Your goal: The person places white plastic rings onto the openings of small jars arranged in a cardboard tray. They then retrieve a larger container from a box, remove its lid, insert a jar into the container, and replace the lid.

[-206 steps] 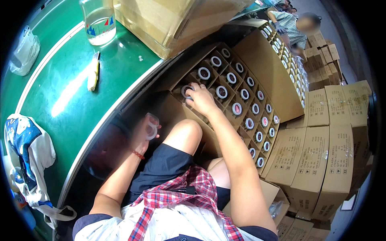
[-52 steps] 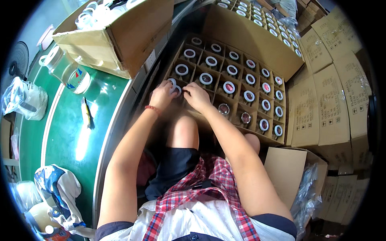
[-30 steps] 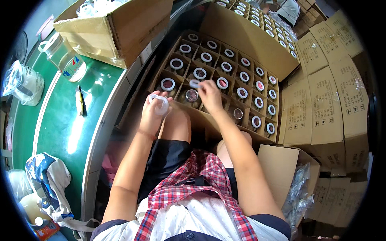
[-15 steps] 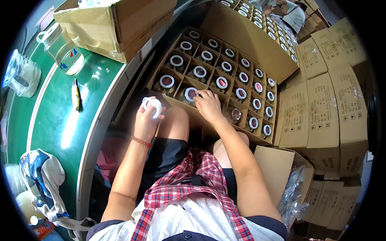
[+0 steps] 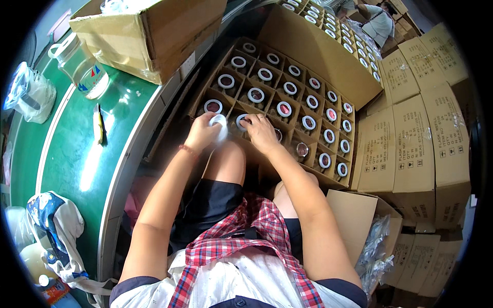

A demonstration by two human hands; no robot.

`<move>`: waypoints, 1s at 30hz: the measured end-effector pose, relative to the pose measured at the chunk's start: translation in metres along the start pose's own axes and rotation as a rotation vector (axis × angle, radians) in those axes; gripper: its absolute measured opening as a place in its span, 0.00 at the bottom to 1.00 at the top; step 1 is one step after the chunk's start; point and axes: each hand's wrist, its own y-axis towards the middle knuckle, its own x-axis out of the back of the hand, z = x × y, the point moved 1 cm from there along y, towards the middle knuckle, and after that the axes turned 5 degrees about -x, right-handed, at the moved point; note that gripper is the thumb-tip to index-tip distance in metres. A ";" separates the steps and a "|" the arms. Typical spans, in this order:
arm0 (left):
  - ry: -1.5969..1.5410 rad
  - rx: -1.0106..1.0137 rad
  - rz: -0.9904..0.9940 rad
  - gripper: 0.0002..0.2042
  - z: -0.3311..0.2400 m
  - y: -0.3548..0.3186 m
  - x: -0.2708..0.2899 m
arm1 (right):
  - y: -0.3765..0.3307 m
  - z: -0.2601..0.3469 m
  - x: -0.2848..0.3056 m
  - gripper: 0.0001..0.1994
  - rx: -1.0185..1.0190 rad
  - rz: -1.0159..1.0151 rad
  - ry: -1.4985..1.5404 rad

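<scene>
In front of me stands an open cardboard carton [image 5: 314,134] split by card dividers into cells. Upright glass bottles sit in the cells, most with a white ring round the mouth. My right hand [image 5: 263,136] has its fingers closed on a white ring [image 5: 241,121] at a bottle mouth in the near row. Beside it, over the carton's near left edge, my left hand [image 5: 201,132] grips loose white rings [image 5: 221,127], blurred by motion; how many is unclear. To the right of my right hand a bottle [image 5: 302,149] has a bare mouth, without a ring.
A green table [image 5: 67,159] on my left carries a plastic jug [image 5: 84,72], a yellow cutter knife [image 5: 98,124] and a large carton [image 5: 118,46]. Stacked cartons [image 5: 405,149] line the right. Beyond is another bottle carton [image 5: 334,31]; a person [image 5: 377,25] is at the back.
My left hand has moved up and to the right with the white rings, closer to my right hand. My right hand stays at the same bottle mouth, its fingers slightly shifted.
</scene>
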 end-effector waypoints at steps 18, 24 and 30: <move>0.975 -0.229 0.115 0.19 -0.011 0.033 -0.057 | -0.014 -0.020 -0.012 0.12 -0.208 -0.290 0.074; 0.905 -0.143 0.231 0.19 -0.016 0.048 -0.050 | -0.010 -0.024 -0.011 0.15 -0.237 -0.112 0.145; 0.182 0.009 0.064 0.18 -0.008 0.039 -0.024 | -0.028 -0.022 0.011 0.18 -0.597 -0.253 0.983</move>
